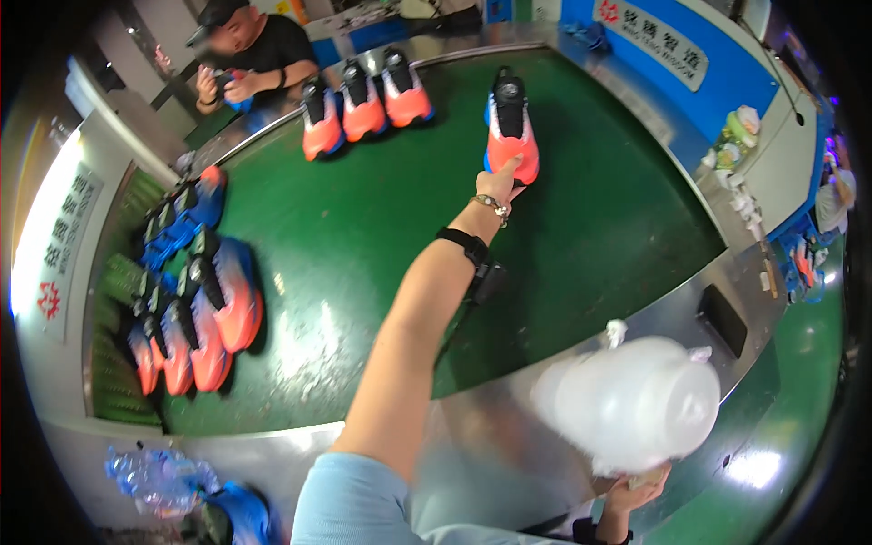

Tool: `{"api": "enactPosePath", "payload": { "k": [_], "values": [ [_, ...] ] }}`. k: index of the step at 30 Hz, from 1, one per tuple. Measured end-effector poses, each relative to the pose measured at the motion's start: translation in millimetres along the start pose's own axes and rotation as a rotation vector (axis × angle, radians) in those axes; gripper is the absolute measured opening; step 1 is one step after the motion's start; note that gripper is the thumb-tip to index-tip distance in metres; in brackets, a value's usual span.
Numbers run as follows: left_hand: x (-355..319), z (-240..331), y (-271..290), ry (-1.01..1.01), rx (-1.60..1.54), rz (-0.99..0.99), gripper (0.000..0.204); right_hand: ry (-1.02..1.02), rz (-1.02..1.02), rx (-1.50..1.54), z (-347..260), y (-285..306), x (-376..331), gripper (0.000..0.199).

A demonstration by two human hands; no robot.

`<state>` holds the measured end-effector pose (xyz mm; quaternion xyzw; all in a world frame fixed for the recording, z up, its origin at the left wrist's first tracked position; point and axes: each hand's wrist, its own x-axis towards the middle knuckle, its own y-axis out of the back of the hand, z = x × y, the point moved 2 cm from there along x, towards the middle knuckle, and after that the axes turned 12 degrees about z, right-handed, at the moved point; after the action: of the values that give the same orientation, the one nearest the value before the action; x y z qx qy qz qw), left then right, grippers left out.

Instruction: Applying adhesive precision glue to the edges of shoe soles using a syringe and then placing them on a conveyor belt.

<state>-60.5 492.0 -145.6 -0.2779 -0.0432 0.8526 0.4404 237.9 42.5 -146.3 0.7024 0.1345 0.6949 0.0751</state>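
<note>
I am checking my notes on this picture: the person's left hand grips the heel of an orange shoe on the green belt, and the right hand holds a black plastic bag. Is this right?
Not quite. In the head view the left hand does grip the orange shoe on the green belt, but the plastic bag in the right hand is white and translucent, not black.

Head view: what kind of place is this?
Likely a shoe factory line. Orange-and-blue shoes sit in rows on a green conveyor belt; the left hand grips one shoe, and a co-worker handles another.

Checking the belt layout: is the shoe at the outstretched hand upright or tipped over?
Upright: the shoe stands sole-down on the green belt, left hand touching its heel.
</note>
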Motion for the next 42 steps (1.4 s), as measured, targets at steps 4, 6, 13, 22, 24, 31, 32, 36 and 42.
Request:
{"api": "enactPosePath", "payload": {
  "k": [4,6,13,22,24,31,32,36,42],
  "values": [
    [-56,23,93,0.029,0.117,-0.276,0.047,-1.071,-0.128,0.876,-15,-15,30,0.044],
    [-99,32,147,0.109,0.147,-0.250,0.045,-1.002,-0.077,0.874,-22,-23,36,0.046],
    [-302,64,278,0.376,0.030,-0.144,0.046,-1.039,-0.110,0.909,-21,-24,33,0.049],
    [-480,22,416,0.529,0.040,-0.066,0.042,-1.025,-0.115,0.900,-28,-22,40,0.035],
    [-496,11,447,0.531,0.073,-0.075,0.044,-1.038,-0.091,0.908,-26,-24,42,0.039],
    [-511,44,492,0.224,0.475,-0.042,0.045,-0.900,-0.133,0.930,-26,-20,47,0.039],
    [-506,54,492,0.213,0.473,-0.052,0.045,-0.853,-0.129,0.907,-25,-18,48,0.039],
    [-469,84,486,-0.104,0.436,0.103,0.029,-0.989,-0.235,0.970,-20,-19,56,0.034],
    [-404,104,377,-0.517,-0.071,0.082,0.031,-1.111,-0.344,0.998,-27,8,78,0.031]
  ]
}}
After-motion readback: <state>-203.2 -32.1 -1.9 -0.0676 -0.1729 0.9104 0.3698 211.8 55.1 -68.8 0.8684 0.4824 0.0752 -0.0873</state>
